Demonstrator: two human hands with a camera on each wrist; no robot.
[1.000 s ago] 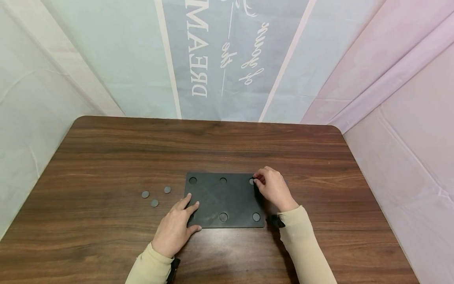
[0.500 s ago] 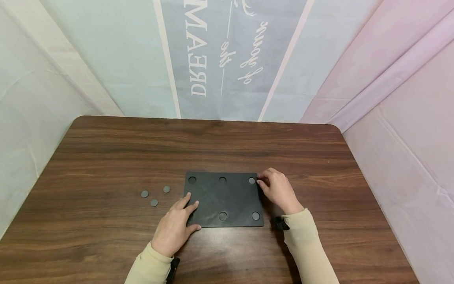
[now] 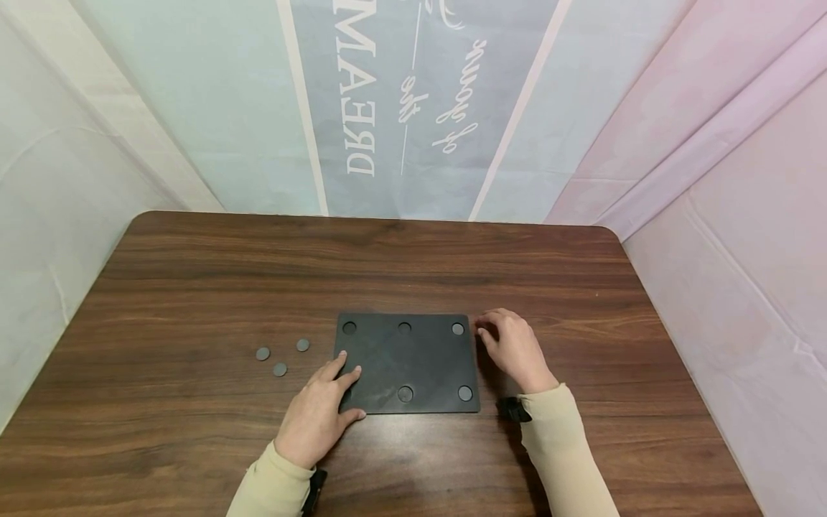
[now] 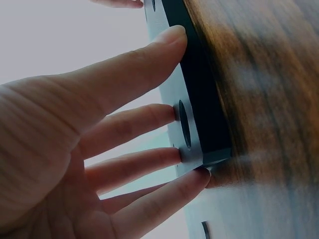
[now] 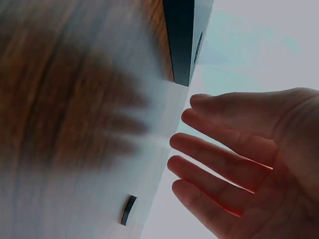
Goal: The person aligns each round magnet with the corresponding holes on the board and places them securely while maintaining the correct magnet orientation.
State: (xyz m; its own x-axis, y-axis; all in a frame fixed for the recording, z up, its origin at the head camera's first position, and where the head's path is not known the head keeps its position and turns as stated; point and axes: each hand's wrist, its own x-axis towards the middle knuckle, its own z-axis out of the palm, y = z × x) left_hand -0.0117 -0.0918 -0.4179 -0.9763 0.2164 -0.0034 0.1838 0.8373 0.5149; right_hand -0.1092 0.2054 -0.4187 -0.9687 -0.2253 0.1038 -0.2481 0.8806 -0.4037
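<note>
A flat black plate with round recesses lies on the table. Grey discs fill its far right recess and near right recess; whether the near middle recess holds one I cannot tell. My left hand rests spread on the plate's left end, covering its near left corner; in the left wrist view the thumb touches the plate's edge. My right hand is just off the plate's right side, fingers loosely bent and holding nothing, as the right wrist view of the hand shows.
Three loose grey discs lie on the wooden table left of the plate. A small dark curved piece shows in the right wrist view. A printed cloth hangs behind the table.
My right hand has moved right, off the plate's far right recess, uncovering the disc there. My left hand has stayed on the plate.
</note>
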